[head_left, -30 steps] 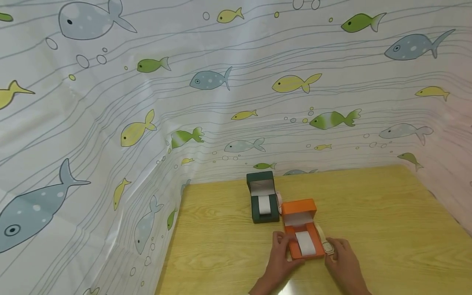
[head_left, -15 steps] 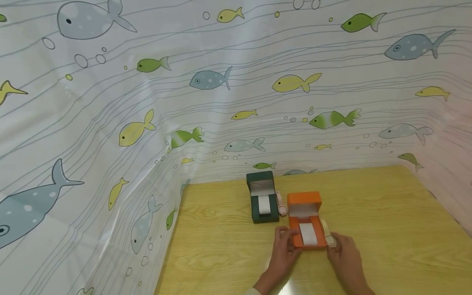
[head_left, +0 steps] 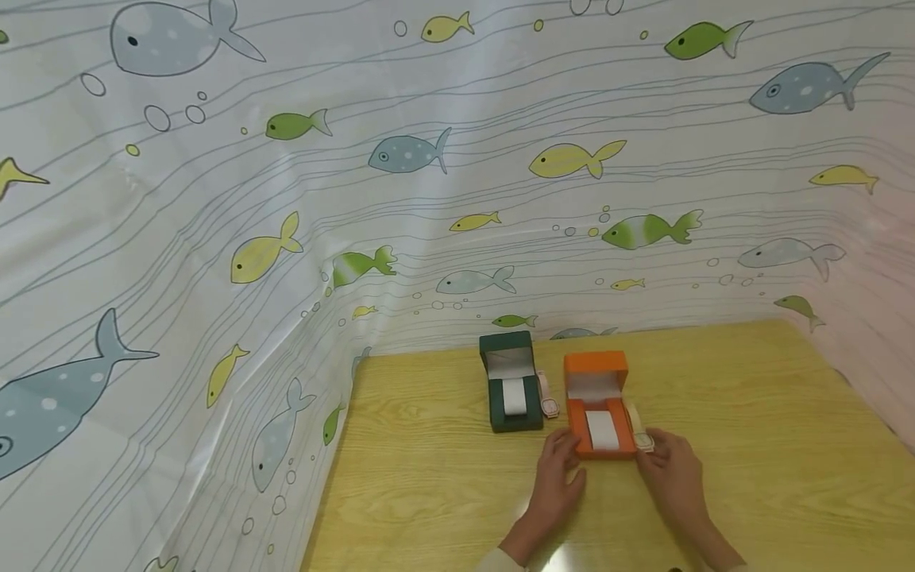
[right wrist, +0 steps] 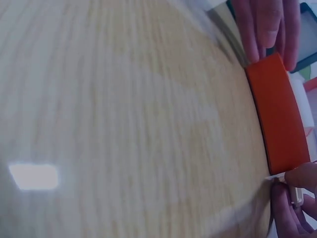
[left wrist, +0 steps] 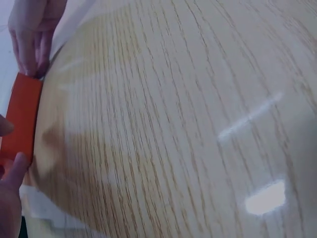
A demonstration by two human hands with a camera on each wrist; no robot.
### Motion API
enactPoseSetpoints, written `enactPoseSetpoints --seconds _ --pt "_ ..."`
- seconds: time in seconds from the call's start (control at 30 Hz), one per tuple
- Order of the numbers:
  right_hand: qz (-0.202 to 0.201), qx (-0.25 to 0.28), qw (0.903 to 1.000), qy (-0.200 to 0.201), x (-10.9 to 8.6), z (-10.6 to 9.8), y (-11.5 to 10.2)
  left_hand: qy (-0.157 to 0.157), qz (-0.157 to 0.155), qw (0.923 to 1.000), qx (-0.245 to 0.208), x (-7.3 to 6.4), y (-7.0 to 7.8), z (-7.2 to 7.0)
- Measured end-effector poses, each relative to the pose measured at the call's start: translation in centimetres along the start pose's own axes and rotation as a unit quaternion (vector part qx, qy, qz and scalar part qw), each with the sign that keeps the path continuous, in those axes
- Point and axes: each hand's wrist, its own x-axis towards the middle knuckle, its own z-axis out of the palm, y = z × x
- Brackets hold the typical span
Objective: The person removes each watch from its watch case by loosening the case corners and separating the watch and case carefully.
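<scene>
An orange watch box (head_left: 604,455), lid raised and a white cushion (head_left: 602,430) inside, stands on the table. My left hand (head_left: 556,482) touches its front left corner with extended fingers; the thumb stands apart from the box in the head view. Along the box's right side lies a wristwatch (head_left: 644,440) with a pale yellow strap. My right hand (head_left: 672,474) pinches this watch by its case, close against the front right corner. In the right wrist view the watch (right wrist: 296,196) shows between thumb and finger, partly hidden.
A dark green watch box (head_left: 516,419), also open with a white cushion, stands to the left. Beside it lies a wristwatch with a pink strap (head_left: 548,407). Fish-patterned curtains (head_left: 443,238) hang behind and beside the wooden table (head_left: 415,477).
The orange box and the yellow-strapped watch have moved away from me and slightly right, both hands following. The pink-strapped watch has come into fuller view. My left thumb has moved off the orange box.
</scene>
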Motion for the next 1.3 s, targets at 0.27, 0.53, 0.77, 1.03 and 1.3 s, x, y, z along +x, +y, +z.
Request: enactPoseSetpoints --seconds 0.27,0.53,0.77,1.03,1.3 --pt "0.022 0.038 0.9989 0.017 1.2 0.3 -0.6 -0.022 -0.034 0.9981 0.047 0.6 0.2 0.3" --pt "0.016 0.005 0.9997 0.017 2.7 0.2 -0.5 -0.007 0.001 0.9972 0.074 0.9 0.3 1.0" --pt "0.024 0.016 0.9993 0.026 3.8 0.3 -0.4 -0.019 0.004 0.9949 0.099 1.9 0.7 1.0" --pt "-0.001 -0.02 0.9998 0.011 4.5 0.5 -0.4 -0.033 -0.011 0.995 0.094 2.8 0.6 0.5" --pt "-0.069 -0.059 0.9957 0.016 3.5 0.0 -0.4 -0.036 0.031 0.9898 0.135 2.4 1.7 -0.2"
